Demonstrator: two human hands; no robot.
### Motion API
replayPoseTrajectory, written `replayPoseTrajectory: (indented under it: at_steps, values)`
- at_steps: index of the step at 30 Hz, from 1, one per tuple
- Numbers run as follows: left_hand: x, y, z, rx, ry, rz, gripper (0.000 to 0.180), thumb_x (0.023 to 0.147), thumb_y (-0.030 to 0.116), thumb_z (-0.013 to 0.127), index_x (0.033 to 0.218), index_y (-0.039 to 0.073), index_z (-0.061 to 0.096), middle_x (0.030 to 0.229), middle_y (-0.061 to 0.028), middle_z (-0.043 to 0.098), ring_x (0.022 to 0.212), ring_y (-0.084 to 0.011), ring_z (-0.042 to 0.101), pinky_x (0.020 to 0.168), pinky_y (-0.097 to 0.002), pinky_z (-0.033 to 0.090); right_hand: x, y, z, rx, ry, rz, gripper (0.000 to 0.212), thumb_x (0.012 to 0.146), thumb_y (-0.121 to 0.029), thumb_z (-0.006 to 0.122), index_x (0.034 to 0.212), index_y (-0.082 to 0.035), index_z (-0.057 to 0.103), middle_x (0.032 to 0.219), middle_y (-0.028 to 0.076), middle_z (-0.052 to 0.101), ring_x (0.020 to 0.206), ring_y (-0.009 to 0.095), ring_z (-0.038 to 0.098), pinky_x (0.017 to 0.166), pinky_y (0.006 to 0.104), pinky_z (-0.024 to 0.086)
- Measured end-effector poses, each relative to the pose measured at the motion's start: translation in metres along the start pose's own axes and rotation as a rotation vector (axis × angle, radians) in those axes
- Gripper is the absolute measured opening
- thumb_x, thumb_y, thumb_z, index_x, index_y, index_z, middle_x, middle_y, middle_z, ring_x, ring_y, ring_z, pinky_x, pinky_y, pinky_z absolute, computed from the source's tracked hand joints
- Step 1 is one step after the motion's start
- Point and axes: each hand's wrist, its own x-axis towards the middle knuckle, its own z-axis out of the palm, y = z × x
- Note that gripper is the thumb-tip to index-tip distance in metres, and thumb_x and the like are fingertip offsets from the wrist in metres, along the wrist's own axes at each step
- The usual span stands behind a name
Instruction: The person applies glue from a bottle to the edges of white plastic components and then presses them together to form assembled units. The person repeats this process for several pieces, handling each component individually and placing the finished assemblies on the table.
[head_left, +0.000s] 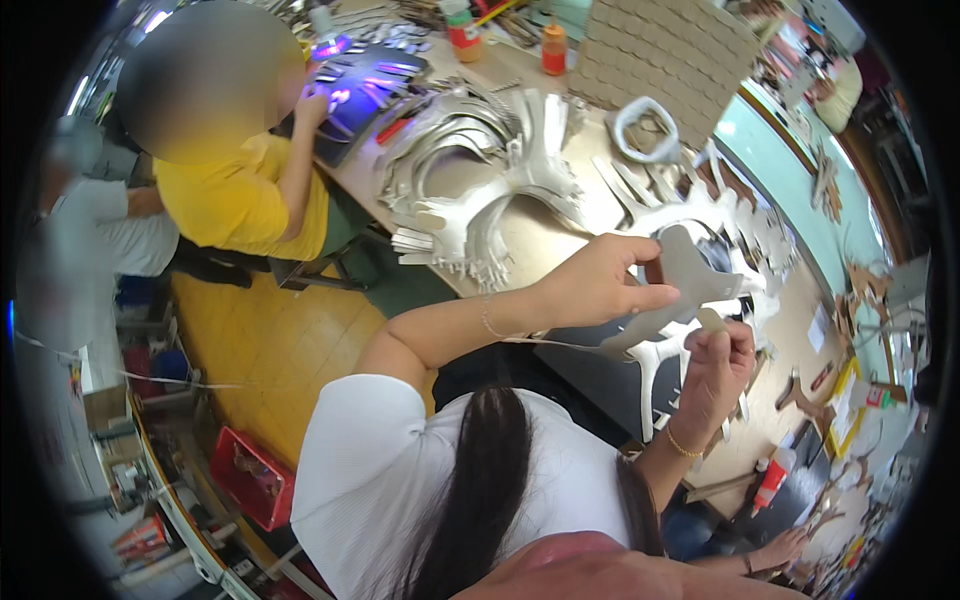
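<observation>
At the centre right of the frame, the left hand (600, 285) pinches a curved grey cutout piece (690, 280) above the table (540, 235). The right hand (720, 365) is closed on a small tab, seemingly tape, at its lower edge. The step looks like fixing; pressing it flat calls for a steady hold. The piece is flat, pale and matte.

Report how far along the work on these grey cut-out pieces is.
Looks done: stacks of curved grey pieces lie fanned on the workbench. In hand: the left hand grips one grey cut-out piece, and the right hand pinches a small tab at its lower edge. Seemingly left: loose white pieces scattered beyond the hands.
</observation>
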Motion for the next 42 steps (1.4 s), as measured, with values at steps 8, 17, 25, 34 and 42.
replayPoseTrajectory:
  at_steps: [8,17,25,34,42]
  values:
    - [0.003,-0.017,0.006,-0.135,-0.001,-0.167,0.027,0.082,0.008,0.064,0.107,-0.001,0.057,0.091,-0.0054,0.063,0.049,0.0005,0.043,0.04,-0.0165,0.03,-0.003,0.004,0.003,0.045,0.075,0.129,0.012,0.085,-0.007,0.062,0.089,0.003,0.057,0.077,0.012,0.064,0.066,0.015,0.06,0.065,0.0264,0.049]
    - [0.002,-0.033,0.018,-0.184,0.041,-0.06,0.03,0.08,0.007,0.066,0.108,0.0,0.055,0.084,-0.0063,0.06,0.045,0.0,0.043,0.035,-0.0162,0.028,-0.006,0.017,0.01,0.019,0.041,0.124,0.01,0.083,-0.011,0.066,0.085,-0.003,0.062,0.091,-0.001,0.047,0.085,0.007,0.048,0.079,0.0218,0.039]
    - [0.0,-0.039,0.022,-0.141,0.044,-0.028,0.03,0.08,0.005,0.065,0.109,0.001,0.057,0.091,-0.0055,0.059,0.073,-0.0053,0.055,0.057,-0.0186,0.045,-0.008,0.02,0.015,-0.067,0.096,0.099,0.012,0.081,-0.012,0.069,0.087,-0.002,0.065,0.096,0.0,0.045,0.083,0.007,0.048,0.073,0.0214,0.042]
    - [-0.002,-0.04,0.025,-0.154,-0.002,-0.037,0.034,0.08,0.004,0.066,0.111,-0.001,0.055,0.094,-0.0064,0.058,0.084,-0.0096,0.056,0.067,-0.0224,0.05,-0.01,0.022,0.017,-0.066,0.111,0.173,0.014,0.083,-0.015,0.068,0.087,-0.002,0.063,0.08,-0.002,0.059,0.072,0.004,0.051,0.067,0.0193,0.041]
    - [-0.004,-0.036,0.026,-0.146,-0.026,-0.003,0.032,0.081,0.003,0.065,0.11,-0.002,0.054,0.094,-0.0069,0.058,0.085,-0.0094,0.056,0.066,-0.0214,0.051,-0.011,0.019,0.021,-0.144,0.131,0.129,0.015,0.082,-0.012,0.068,0.087,0.0,0.061,0.082,0.001,0.061,0.073,0.006,0.053,0.068,0.0198,0.043]
